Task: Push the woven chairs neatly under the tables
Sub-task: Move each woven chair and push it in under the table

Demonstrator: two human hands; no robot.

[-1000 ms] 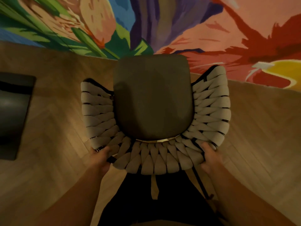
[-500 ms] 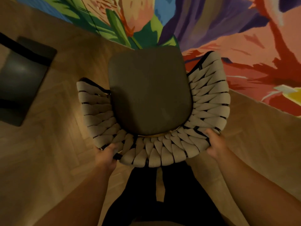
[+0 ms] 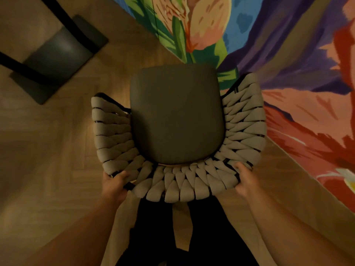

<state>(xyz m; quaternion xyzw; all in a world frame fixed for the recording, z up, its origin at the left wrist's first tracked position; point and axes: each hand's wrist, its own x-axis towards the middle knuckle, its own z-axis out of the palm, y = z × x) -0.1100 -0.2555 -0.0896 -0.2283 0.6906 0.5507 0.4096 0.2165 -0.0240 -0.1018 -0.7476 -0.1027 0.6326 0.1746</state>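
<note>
No legible text, label, brand, number or sign anywhere in view.

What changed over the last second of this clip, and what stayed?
The woven chair swung to the person's left. The edge of the rug, once straight across in front, now runs diagonally on the right, and the table base has come further into view ahead on the left. Unchanged: the left hand and right hand keep their grip on the chair's back rim.

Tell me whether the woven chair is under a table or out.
Out. The chair shows its whole seat, no tabletop over it; left hand and right hand hold its woven back.
</note>
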